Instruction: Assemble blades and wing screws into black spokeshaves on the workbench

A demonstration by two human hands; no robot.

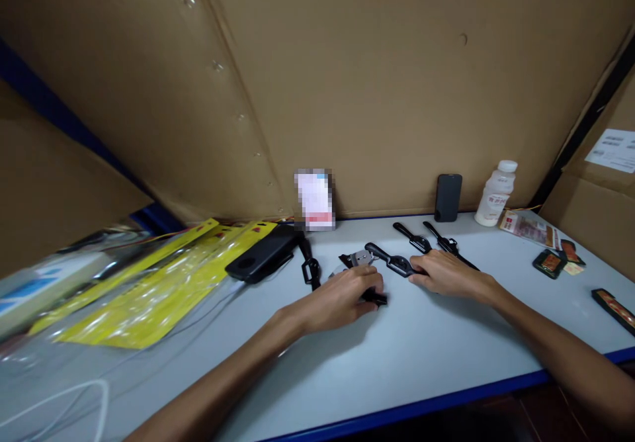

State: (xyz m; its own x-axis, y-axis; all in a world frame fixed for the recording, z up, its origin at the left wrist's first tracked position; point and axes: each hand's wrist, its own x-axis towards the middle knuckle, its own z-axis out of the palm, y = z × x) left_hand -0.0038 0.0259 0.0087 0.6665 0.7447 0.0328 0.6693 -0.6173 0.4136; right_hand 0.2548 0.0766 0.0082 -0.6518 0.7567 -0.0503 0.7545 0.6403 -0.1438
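Note:
My right hand (439,272) is closed on one handle of a black spokeshave (394,263), whose other handle points up and left. To its left, my left hand (352,292) curls over a small black part (378,298); most of that piece is hidden under the fingers. Flat grey metal blades (361,257) lie just beyond the left fingertips. Behind my right hand rest another black spokeshave (414,238) and a third one (446,242), both partly covered. One more spokeshave (311,268) lies left of the blades.
Yellow-backed plastic packages (143,296) and a black device (262,255) cover the left side. Against the cardboard wall stand a blurred-out phone (315,200), a dark phone (448,198) and a bottle (496,194). Snack packets (550,263) lie right. The blue table edge (397,415) is nearest me.

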